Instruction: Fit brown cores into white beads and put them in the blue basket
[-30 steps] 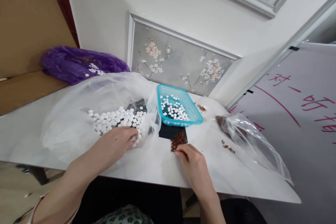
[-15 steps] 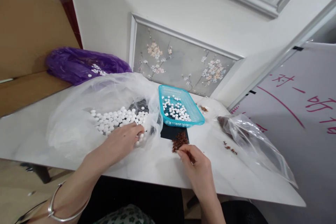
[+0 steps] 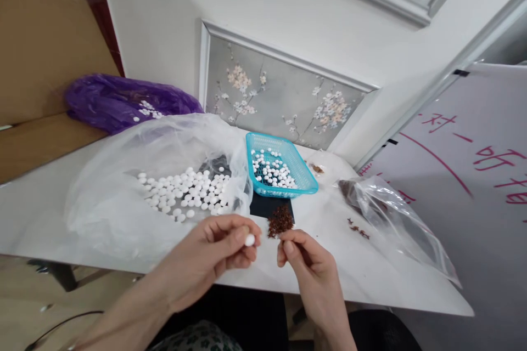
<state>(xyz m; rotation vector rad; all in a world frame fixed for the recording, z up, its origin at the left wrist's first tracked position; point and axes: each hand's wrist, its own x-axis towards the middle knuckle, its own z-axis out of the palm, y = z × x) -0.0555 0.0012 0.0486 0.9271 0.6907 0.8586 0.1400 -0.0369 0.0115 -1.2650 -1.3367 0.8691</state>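
Between thumb and fingers, my left hand pinches a small white ball above the table's front part. My right hand is closed in a pinch just right of it; what lies between its fingertips is too small to make out. Right behind those fingertips is a little heap of reddish-brown bits, partly on a black flat piece. Many more white balls lie in an open, cloudy plastic bag to the left. A blue plastic basket behind the heap holds further white balls.
A purple bag with some white balls lies at the back left, against cardboard. On the right of the white table are a clear bag with brown contents and a few loose brown pieces. A framed flower picture stands behind.
My left hand has come out of the cloudy bag with a white ball and moved right, near my right hand. My right hand has stayed by the brown heap, still pinched.
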